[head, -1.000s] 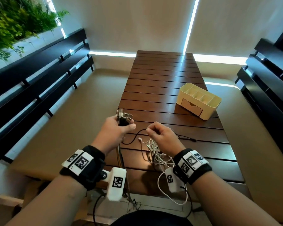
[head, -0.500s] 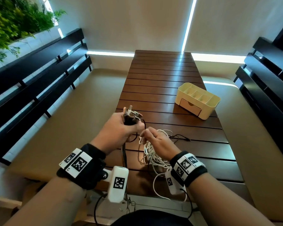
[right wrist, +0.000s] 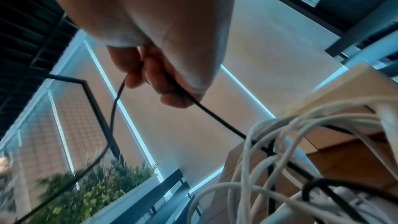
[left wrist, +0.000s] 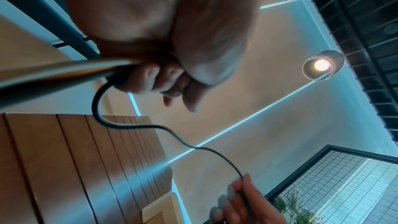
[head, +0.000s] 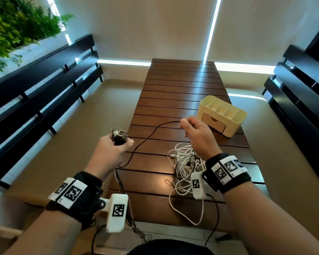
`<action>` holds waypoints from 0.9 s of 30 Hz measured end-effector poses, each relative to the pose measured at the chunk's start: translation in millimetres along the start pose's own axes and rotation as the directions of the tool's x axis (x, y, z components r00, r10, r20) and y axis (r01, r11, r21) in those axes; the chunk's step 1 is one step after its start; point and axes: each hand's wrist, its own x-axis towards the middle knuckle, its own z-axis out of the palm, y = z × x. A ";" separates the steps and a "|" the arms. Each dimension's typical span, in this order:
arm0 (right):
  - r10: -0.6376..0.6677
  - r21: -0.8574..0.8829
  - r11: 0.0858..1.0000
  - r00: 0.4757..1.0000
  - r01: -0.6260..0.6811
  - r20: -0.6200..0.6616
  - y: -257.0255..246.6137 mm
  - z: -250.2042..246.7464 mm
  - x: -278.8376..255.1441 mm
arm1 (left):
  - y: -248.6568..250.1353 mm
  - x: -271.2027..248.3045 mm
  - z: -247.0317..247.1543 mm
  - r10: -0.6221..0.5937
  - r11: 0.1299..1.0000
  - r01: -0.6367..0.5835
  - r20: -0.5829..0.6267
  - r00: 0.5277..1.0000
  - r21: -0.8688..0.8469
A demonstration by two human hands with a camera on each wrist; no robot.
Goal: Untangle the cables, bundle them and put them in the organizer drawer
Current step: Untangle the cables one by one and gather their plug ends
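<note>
My left hand [head: 112, 150] grips a bunch of cable plugs [head: 119, 136] that stick up out of the fist, off the table's left edge; their cords hang down past my wrist. A thin black cable [head: 145, 139] runs from that fist to my right hand [head: 195, 131], which pinches it raised above the table [right wrist: 120, 91]. A tangle of white cables [head: 184, 162] with a black one through it lies on the table under my right wrist. The cream organizer [head: 223, 115], its small drawer [head: 213, 123] closed, stands beyond my right hand.
The long slatted wooden table [head: 182, 85] stretches away from me. Black benches [head: 44, 85] run along the left and right sides. A planter of green foliage [head: 13, 24] sits at the top left. A white cable loop [head: 188, 210] hangs over the near table edge.
My right hand has swung up and to the right from beside the left fist, drawing the black cable out into a long span. The white tangle now lies left on the table.
</note>
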 end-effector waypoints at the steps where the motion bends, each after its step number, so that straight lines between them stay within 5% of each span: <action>1: -0.016 -0.046 0.999 0.999 0.018 0.028 -0.8 1.4 -0.9 | 2.0 -0.3 0.6 0.027 1.000 -0.027 -0.012 1.000 0.005; 6: 0.025 -0.123 0.992 0.992 -0.009 0.127 3.7 15.7 -13.5 | 17.1 -3.4 13.8 0.113 0.988 -0.104 0.067 0.991 -0.113; 14: 0.033 0.085 0.995 0.973 -0.054 0.231 -23.2 41.7 -26.8 | 30.6 -21.1 52.5 0.231 0.972 -0.232 0.328 0.916 -0.038; 20: -0.002 0.078 0.997 0.980 -0.014 0.197 -21.7 36.6 -29.9 | 25.4 -23.5 54.2 0.262 0.964 -0.266 0.318 0.911 -0.033; 27: -0.054 -0.022 0.998 0.993 0.057 0.106 -14.2 20.4 -28.2 | 24.0 -18.5 45.5 0.328 0.943 -0.317 0.129 0.936 -0.099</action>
